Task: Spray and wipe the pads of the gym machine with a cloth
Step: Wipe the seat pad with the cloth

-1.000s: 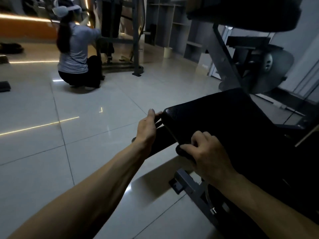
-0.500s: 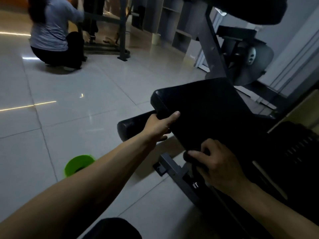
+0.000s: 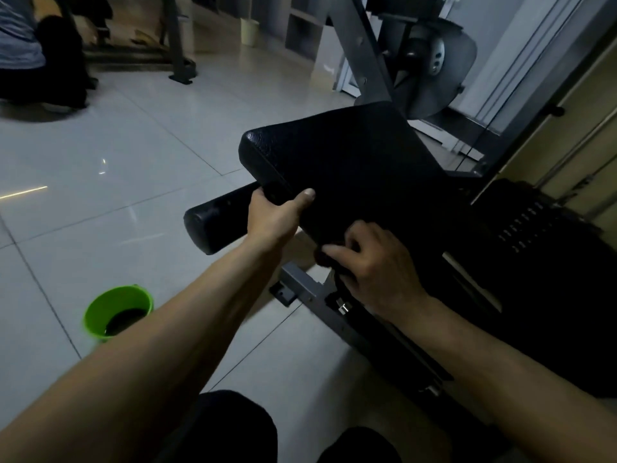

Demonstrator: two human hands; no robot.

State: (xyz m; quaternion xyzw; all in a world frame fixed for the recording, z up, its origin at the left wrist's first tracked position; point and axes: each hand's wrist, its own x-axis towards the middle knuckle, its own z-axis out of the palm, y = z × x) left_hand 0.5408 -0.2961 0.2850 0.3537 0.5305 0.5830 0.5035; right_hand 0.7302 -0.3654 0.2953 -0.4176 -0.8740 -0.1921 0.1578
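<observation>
A green bucket (image 3: 118, 310) on the floor holds something dark I cannot identify. The roller pad (image 3: 217, 218) points left, its far end hidden under the seat pad (image 3: 340, 162), which stretches away rightward. My left grip (image 3: 277, 218) clamps that pad's front edge. My right grip (image 3: 377, 269) pinches a barely discernible dark cloth (image 3: 322, 259) at its near corner.

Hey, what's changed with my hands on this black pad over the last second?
The left hand shifted from touching the far corner of the pad to gripping its left edge, thumb on top, fingers curled under. The view tipped downward, bringing a green bucket into sight. The right hand stayed at the near corner, bunching a dark cloth against it.
</observation>
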